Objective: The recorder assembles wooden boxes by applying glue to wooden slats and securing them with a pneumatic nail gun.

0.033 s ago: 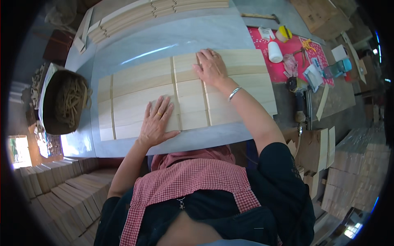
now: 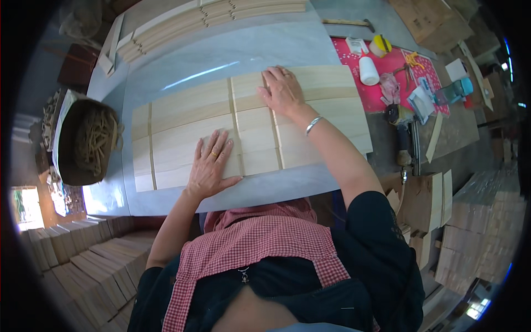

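Observation:
A wide, pale wooden panel (image 2: pixel 193 116) with several grooves running from its far edge to its near edge lies flat in front of me. A slightly darker band crosses it lengthwise. Flat on its near half rests my left hand (image 2: pixel 210 166), fingers spread and thumb pointing right, just left of a groove. My right hand (image 2: pixel 283 91) lies by the far edge with its fingers stretched over the wood, close to another groove. Neither hand holds anything. The palms' undersides are hidden.
Grooved wooden strips (image 2: pixel 215 16) are stacked at the table's (image 2: pixel 116 191) far side. To the left stands a box of wood scraps (image 2: pixel 66 144). On the right are a hammer (image 2: pixel 348 22), a white bottle (image 2: pixel 369 71), a yellow tape roll (image 2: pixel 380 46) and a power tool (image 2: pixel 404 146).

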Demonstrator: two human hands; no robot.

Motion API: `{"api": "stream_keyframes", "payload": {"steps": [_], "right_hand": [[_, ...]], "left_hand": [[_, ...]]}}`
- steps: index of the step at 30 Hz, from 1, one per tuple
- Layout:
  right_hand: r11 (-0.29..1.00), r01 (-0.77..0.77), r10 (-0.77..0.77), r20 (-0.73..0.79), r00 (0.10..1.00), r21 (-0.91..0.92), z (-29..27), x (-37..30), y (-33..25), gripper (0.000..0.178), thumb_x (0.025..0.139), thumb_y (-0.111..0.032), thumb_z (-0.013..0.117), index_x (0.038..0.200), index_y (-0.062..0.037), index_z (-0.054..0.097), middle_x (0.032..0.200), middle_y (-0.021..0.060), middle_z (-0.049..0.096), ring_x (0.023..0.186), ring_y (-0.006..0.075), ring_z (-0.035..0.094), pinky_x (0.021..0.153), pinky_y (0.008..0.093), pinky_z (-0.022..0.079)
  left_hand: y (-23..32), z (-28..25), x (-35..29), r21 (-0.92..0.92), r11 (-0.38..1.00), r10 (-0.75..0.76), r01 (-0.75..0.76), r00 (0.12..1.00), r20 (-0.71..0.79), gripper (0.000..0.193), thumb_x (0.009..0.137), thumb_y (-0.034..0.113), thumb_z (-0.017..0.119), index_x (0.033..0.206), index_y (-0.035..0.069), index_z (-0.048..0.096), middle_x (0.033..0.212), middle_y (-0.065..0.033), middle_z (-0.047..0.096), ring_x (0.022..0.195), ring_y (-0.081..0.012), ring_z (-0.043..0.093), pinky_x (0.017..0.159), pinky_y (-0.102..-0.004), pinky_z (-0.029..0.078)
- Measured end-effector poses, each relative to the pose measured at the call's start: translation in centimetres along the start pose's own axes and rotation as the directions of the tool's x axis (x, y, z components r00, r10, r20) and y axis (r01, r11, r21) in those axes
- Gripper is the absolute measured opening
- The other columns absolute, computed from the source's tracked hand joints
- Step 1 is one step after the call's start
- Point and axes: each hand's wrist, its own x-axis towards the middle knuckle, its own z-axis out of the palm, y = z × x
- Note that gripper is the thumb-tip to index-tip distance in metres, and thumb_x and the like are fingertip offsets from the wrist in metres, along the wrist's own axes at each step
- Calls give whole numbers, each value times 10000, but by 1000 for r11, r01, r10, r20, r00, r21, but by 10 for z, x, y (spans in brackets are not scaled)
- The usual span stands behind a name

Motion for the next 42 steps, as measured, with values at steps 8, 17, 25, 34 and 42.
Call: {"api": "stream_keyframes", "payload": {"steps": [8, 17, 25, 34, 42], "right_hand": [[1000, 7, -6, -63, 998, 9, 18, 15, 33, 356, 863, -256, 686, 1138, -38, 625, 1172, 128, 618, 1156, 347, 573, 1043, 442, 436], [458, -834, 809, -245, 534, -308, -120, -37, 175, 526, 820, -304, 794, 1241, -53, 601, 1241, 200, 609, 1095, 366, 613, 924, 464, 515], [560, -744, 825, -334, 456, 364, -137, -54, 165, 603, 828, -262, 799, 1272, 31, 516, 1067, 199, 655, 823, 295, 683, 707, 384, 577], [273, -469, 883, -25, 468, 840, -76, -33, 20, 558, 887, -312, 785, 1206, 45, 498, 975, 162, 619, 591, 110, 563, 472, 215, 473], [354, -693, 877, 34, 479, 629, -42, 5, -5, 599, 896, -370, 744, 1235, 60, 500, 1066, 222, 637, 908, 309, 663, 813, 399, 562]], "left_hand": [[-4, -3, 32, 8, 999, -34, 34, 999, 10, 949, 865, 678, 601, 1545, 50, 394, 1679, -130, 238, 1570, -332, 140, 1246, -571, 91], [-2, -7, 26, 4, 998, -58, 58, 998, -5, 939, 875, 669, 590, 1545, 43, 390, 1674, -136, 250, 1569, -333, 144, 1244, -571, 98], [-9, 0, 25, 33, 998, -59, 59, 998, 5, 972, 865, 691, 586, 1566, 60, 354, 1685, -120, 223, 1574, -313, 126, 1252, -555, 95], [-9, 2, 26, 25, 998, -60, 60, 998, -13, 958, 878, 713, 557, 1580, 98, 339, 1691, -94, 208, 1576, -290, 112, 1265, -534, 87], [-9, 4, 25, 34, 998, -57, 57, 998, -9, 957, 881, 727, 535, 1583, 107, 337, 1694, -85, 200, 1576, -287, 108, 1266, -533, 87]]}}
